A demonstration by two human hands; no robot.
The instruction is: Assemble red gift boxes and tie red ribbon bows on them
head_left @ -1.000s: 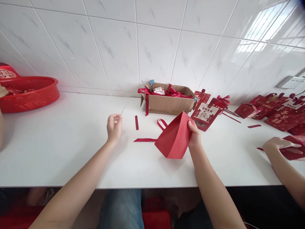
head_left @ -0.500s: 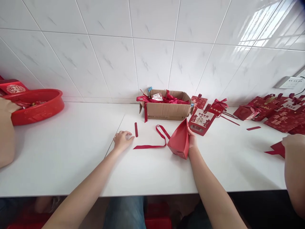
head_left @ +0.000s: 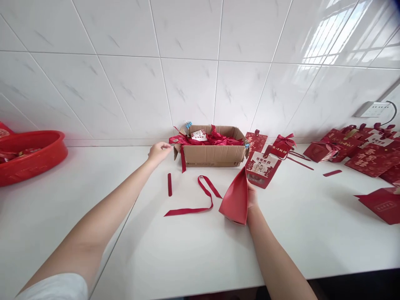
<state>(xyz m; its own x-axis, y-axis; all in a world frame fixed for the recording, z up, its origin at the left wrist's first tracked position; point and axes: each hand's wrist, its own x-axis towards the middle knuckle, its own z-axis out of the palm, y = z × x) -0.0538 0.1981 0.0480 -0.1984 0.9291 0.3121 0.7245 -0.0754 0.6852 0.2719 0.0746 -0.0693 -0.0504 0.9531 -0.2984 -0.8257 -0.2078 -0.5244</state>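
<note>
A red folded paper gift box (head_left: 235, 200), pointed at the top, is gripped from its right side by my right hand (head_left: 252, 196). My left hand (head_left: 159, 152) is stretched out by the left end of a cardboard box (head_left: 215, 156), its fingers extended and apparently empty. Red ribbons (head_left: 221, 137) fill that cardboard box, and one end hangs over its front. A loose red ribbon (head_left: 204, 208) curls across the table just left of the gift box. Left of this ribbon lies a short dark red strip (head_left: 169, 184).
A red plastic basin (head_left: 46, 152) stands at the far left. Behind my right hand lean a printed red gift box (head_left: 263, 168) and a small bow-tied one (head_left: 282, 146). Several finished-looking red boxes (head_left: 371, 154) crowd the right, near a wall socket (head_left: 373, 109). Another red piece (head_left: 381, 204) is at the right edge.
My left hand has moved from the table beside the strip up to the cardboard box's left end. The gift box remains in my right hand. The view has shifted, and neighbouring people's arms have left it.
</note>
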